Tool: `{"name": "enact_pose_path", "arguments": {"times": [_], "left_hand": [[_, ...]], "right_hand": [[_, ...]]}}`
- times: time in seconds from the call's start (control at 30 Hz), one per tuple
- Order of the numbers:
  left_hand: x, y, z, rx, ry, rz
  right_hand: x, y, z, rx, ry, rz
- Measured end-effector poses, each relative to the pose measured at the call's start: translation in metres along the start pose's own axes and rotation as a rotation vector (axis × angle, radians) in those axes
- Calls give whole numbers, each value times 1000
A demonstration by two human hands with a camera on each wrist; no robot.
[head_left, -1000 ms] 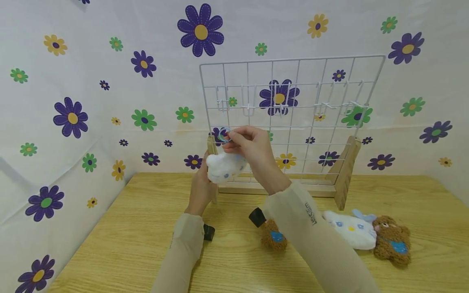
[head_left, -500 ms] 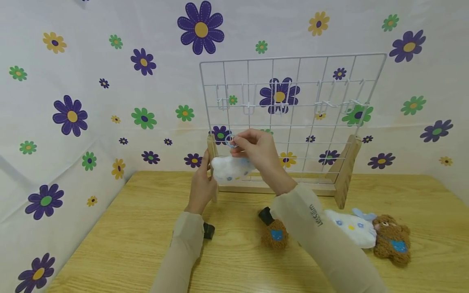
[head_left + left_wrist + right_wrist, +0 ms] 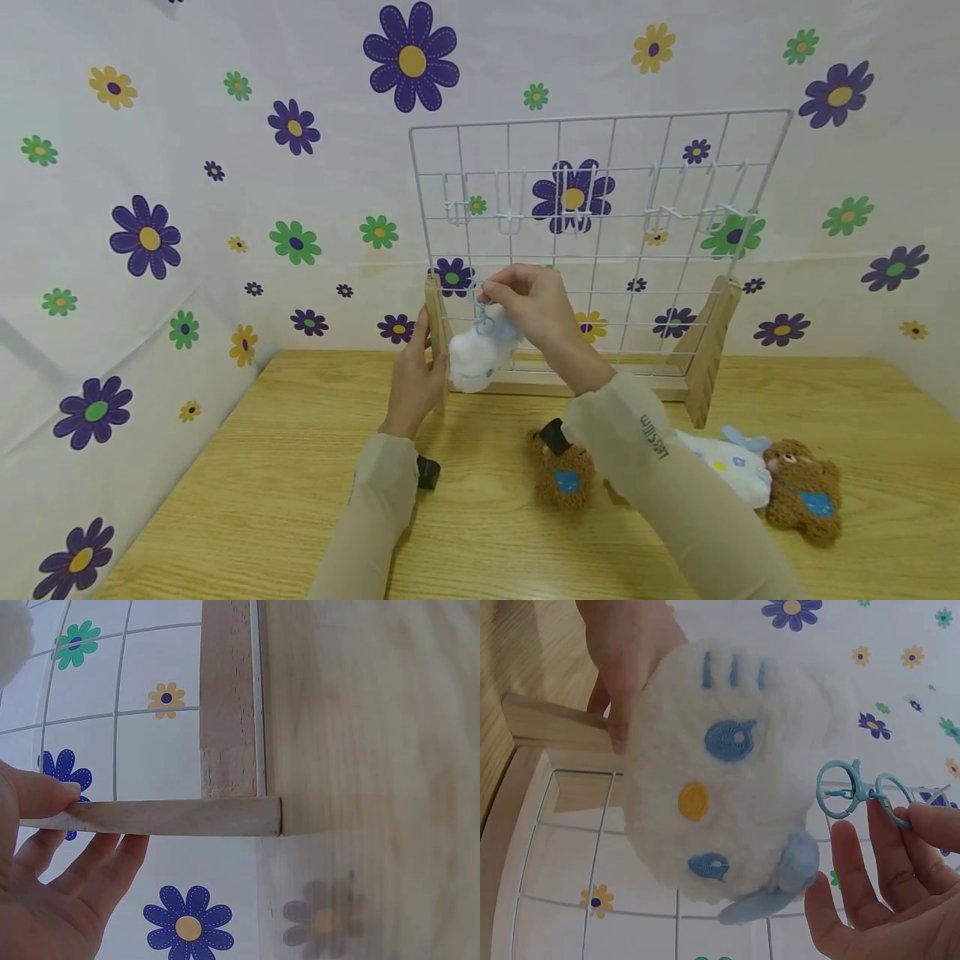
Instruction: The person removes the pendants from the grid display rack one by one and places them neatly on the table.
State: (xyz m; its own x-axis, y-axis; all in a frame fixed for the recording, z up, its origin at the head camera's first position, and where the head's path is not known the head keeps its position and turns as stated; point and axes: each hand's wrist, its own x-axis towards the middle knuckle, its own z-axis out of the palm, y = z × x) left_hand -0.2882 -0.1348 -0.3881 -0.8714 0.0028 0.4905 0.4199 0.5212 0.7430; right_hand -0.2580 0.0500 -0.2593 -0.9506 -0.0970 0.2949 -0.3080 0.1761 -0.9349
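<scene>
My right hand (image 3: 536,312) pinches the light blue key ring at the top of a white plush keychain (image 3: 476,362), which hangs in front of the rack's lower left. The right wrist view shows the plush's face sideways, with blue eyes, a yellow nose and a blue bow (image 3: 799,862). Its blue clasp (image 3: 861,793) sits beside the fingertips. My left hand (image 3: 416,383) grips the rack's left wooden upright (image 3: 165,817), thumb on one side and fingers on the other. The white wire grid rack (image 3: 600,123) stands upright on the table.
Several white hooks (image 3: 510,218) hang across the grid's upper part. On the table lie a brown bear plush (image 3: 566,483), a white plush (image 3: 738,477) partly behind my right sleeve, and another brown bear (image 3: 802,496). A patterned flower cloth (image 3: 322,208) covers the wall.
My right hand has shifted slightly right and down with the white plush, which has swung and now hangs lower beneath its ring. The left hand stays on the upright.
</scene>
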Motion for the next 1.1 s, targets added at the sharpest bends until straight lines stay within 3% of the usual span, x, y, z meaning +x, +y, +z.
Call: {"name": "enact_pose_path", "arguments": {"times": [0.23,0.4,0.7,1.1], "left_hand": [[0,-1,0,-19,-7,8],[0,-2,1,-27,2,17],[-1,0,0,-21,3,9],[0,-6,2,-27,15,37]], "right_hand": [[1,2,-5,-108,5,-56],[0,5,-8,-126,4,-109],[-4,7,-10,-81,-16,-65],[-4,12,-14,-133,-5,-66]]}}
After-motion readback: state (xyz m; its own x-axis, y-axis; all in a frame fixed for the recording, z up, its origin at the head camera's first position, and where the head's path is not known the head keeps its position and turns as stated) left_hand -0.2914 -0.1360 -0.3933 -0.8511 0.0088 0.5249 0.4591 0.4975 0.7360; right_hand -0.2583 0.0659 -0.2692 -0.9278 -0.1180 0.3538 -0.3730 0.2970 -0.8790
